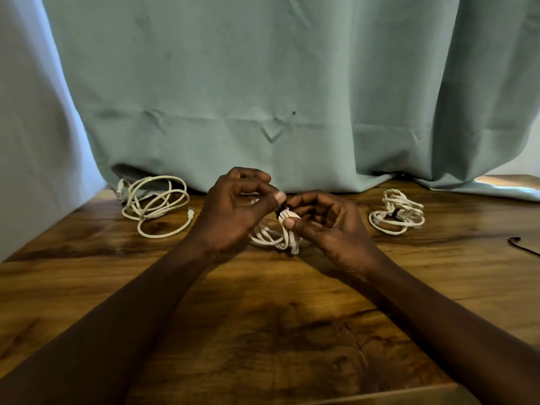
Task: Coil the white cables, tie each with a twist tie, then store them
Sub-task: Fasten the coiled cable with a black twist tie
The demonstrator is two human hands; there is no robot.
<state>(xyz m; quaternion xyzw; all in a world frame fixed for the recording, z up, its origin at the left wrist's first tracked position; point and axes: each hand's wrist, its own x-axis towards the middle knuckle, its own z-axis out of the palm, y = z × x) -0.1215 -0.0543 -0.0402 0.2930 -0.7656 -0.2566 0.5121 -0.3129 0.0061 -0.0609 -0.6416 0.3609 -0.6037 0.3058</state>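
Head view, looking down: we count three white cables on a wooden tabletop (263,317), which has a dark, glossy grain. The loose cable (155,206) lies far left in wide, slack, round loops, untied, with a small plug end beside it. The tied cable (407,204) sits well to the right. It is a tighter, lumpier bundle cinched across its middle by one dark tie (396,213). The coiled cable (271,233) is at the centre, between the person's two hands, with a pale plug hanging at its lower end. We cannot tell whether its lower loops touch the wood.

The left hand (236,211) is curled, its thumb and forefinger pinching a thin black twist tie (281,210) at the top of the gathered strands. The right hand (327,223) grips those strands just below the tie, the thumb pressed across them. Both hands are narrow, fingers bent inward.

One thin dark wire (523,245) with a bent end lies at the right edge. One teal curtain (263,83) hangs behind — matte, creased fabric whose hem rests on the back of the tabletop.
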